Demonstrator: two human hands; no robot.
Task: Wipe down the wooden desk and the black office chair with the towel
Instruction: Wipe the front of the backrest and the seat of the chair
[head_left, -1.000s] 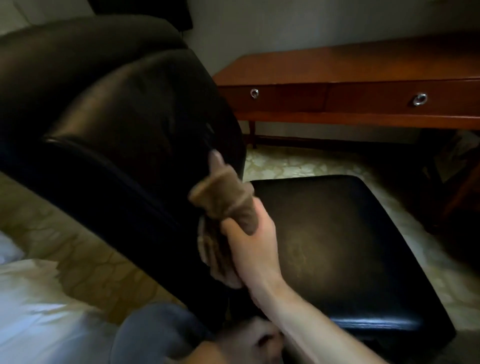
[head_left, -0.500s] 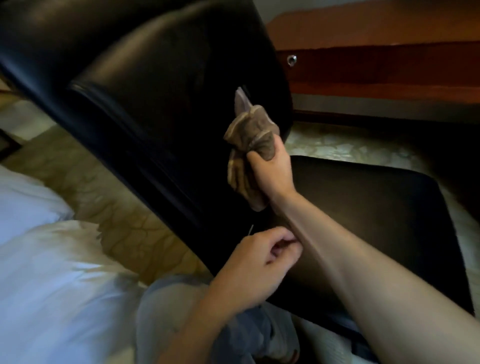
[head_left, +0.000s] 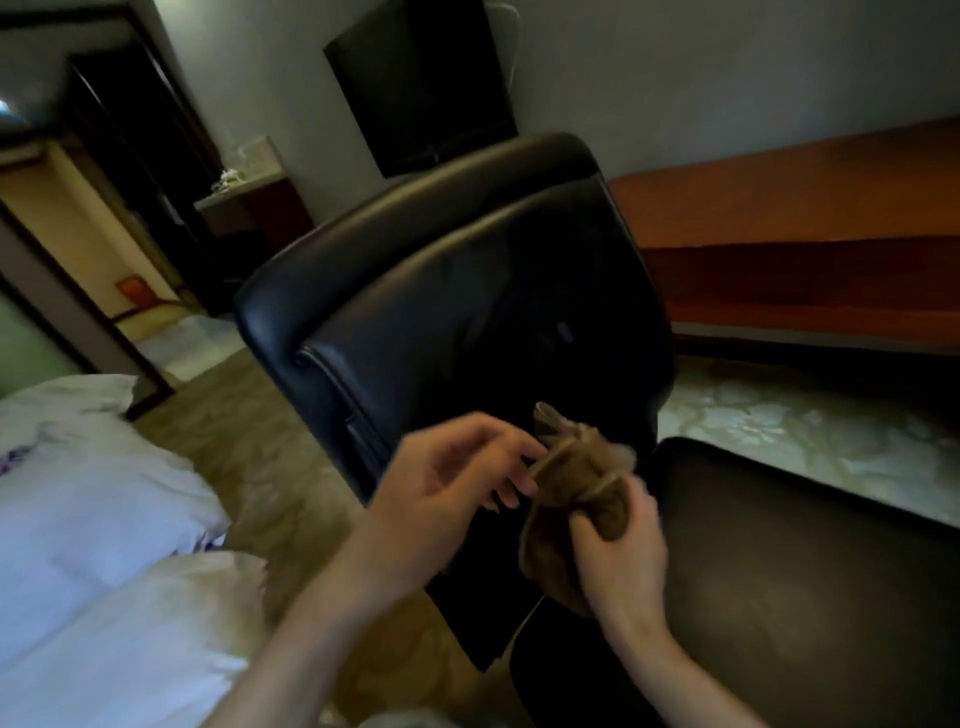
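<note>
- The fingers (head_left: 584, 527) of the right hand (head_left: 623, 558), at lower centre of the frame, are curled tight round a bunched brown terry towel (head_left: 576, 478), which stands up out of the fist.
- The left hand (head_left: 447, 488), just left of it, has its fingers (head_left: 511, 439) loosely spread, with the tips at the towel's left edge. Motion blur hides whether they pinch the cloth or only touch it.
- The towel is held in the air just in front of the lower backrest of the black leather office chair (head_left: 467, 291). It does not appear to be pressed against the leather.
- The chair's seat (head_left: 779, 545) fills the lower right. The reddish wooden worktop (head_left: 779, 208) runs along the wall at upper right, well apart from both hands.
- Judged step: the chair is in hand, and the wiping pauses while the cloth is regripped or refolded.
- The next move calls for a flat, fresh face of towel in one hand, then firm strokes on the backrest or seat.
- A white bed (head_left: 104, 519) lies at lower left.
</note>
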